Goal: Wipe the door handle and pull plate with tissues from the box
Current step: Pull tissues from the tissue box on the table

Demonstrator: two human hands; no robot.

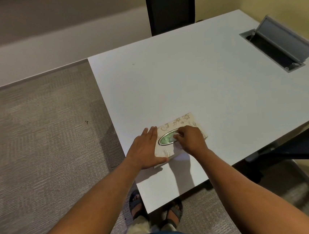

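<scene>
Near the lower middle of the frame, a cream tissue box (180,135) with a floral pattern lies flat on the white counter (193,79), close to its near left edge. Its top faces up, with an oval opening (166,140) rimmed in silver and showing green inside. The left hand (145,149) lies flat and spread against the box's left end, fingers extended and together, thumb along the near lower corner, pressing on the box rather than gripping it. The right hand (188,138) rests on top of the box at the right end of the opening, fingers curled and pinched together at the slot; whether a tissue is between them cannot be told. Both bare forearms reach in from the bottom of the frame. At the upper right, a grey cable hatch (275,45) set into the counter stands with its lid propped open. Grey carpet (43,131) fills the left of the frame, and sandalled feet (155,209) show under the counter's near corner.
</scene>
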